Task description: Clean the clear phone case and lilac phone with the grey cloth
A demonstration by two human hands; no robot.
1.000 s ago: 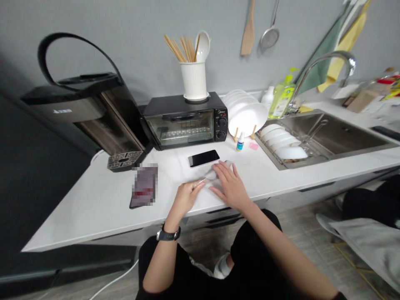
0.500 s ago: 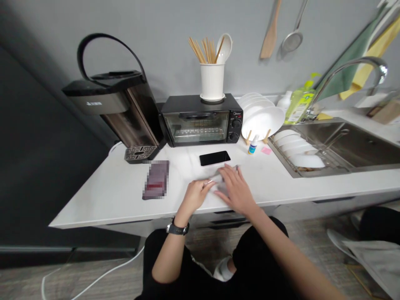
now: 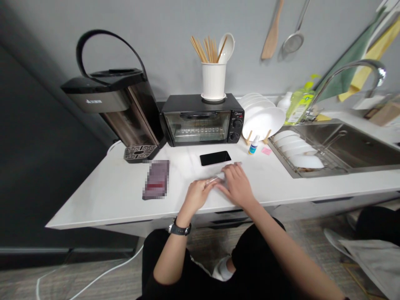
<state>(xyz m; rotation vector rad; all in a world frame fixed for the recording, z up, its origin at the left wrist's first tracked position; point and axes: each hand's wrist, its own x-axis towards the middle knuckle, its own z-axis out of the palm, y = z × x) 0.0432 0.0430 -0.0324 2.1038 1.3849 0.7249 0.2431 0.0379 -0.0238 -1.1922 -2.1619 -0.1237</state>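
Observation:
Both my hands rest on the white counter near its front edge. My left hand, with a watch on the wrist, pinches the near end of a thin clear sheet that lies flat on the counter. My right hand lies on top of that sheet with its fingers stretched out and pressed flat. A black phone lies face up just behind my fingers. A dark purple case or booklet lies to the left of my left hand.
A black toaster oven with a white utensil holder on top stands at the back. A water dispenser is at the left. White plates, a small dropper bottle and a sink are at the right.
The view swung left and then settled. My right hand slid a little back toward me over the sheet; my left hand kept its pinch on the near end.

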